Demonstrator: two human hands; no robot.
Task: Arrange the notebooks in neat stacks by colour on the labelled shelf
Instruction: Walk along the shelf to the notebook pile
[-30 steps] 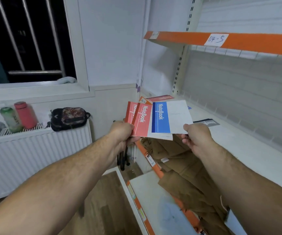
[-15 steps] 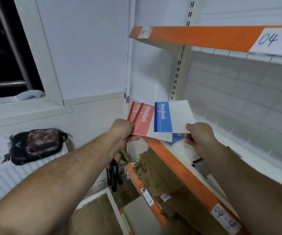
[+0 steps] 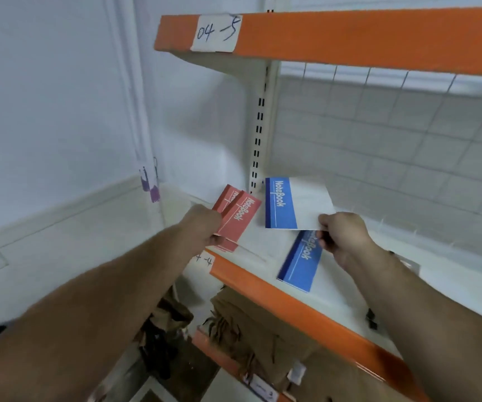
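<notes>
From the head-worn camera, a person is standing at a metal shelving unit with orange front edges. The left hand (image 3: pixel 202 224) is gripping a fanned pair of red notebooks (image 3: pixel 238 217) by their lower corner, holding them just above the left end of the middle shelf (image 3: pixel 263 248). The right hand (image 3: pixel 341 236) is pinching a blue notebook (image 3: pixel 292 203) by its right edge, cover facing up, above that shelf. Holding the two colours in separate hands appears to be keeping them sorted before they go down.

Directly beneath the right hand, another blue notebook (image 3: pixel 299 261) is lying flat on the shelf, near the front lip. The raised blue one seems to be heading onto it, starting a blue stack, with the reds likely going further left.

A paper label (image 3: pixel 205 261) on this shelf's orange edge is partly hidden by the left arm. The upper shelf (image 3: pixel 350 36) is carrying a handwritten label reading "04-5" (image 3: pixel 215 31). Below, brown paper bags (image 3: pixel 248 317) are crowding a lower level.
</notes>
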